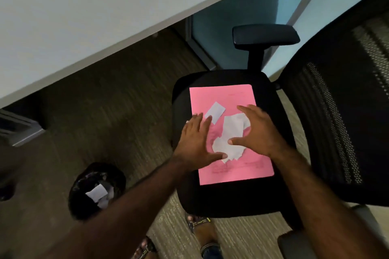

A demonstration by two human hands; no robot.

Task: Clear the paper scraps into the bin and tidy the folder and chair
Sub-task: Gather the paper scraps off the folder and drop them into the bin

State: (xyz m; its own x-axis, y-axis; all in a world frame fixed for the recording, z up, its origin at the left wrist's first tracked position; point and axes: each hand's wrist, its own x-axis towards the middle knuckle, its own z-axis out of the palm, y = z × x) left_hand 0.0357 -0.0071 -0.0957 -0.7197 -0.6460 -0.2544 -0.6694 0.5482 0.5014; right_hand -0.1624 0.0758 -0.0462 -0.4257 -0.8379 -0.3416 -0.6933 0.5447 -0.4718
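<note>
A pink folder (pixel 223 95) lies flat on the seat of a black office chair (pixel 271 98). White torn paper scraps (pixel 232 130) rest on the folder's middle, and a small rectangular scrap (pixel 215 110) lies above them to the left. My left hand (pixel 196 138) is spread flat on the folder's left edge, fingers near the small scrap. My right hand (pixel 260 130) hovers over the right side of the scraps, fingers apart, thumb touching the paper. A black bin (pixel 79 187) stands on the floor to the left with white scraps (pixel 96 193) inside.
A white desk (pixel 84 16) spans the upper left, its edge close to the chair. The chair's mesh back (pixel 341 122) is at right, one armrest (pixel 265 34) behind the seat, another (pixel 294 244) at the bottom. My sandalled feet (pixel 202 231) stand on the carpet.
</note>
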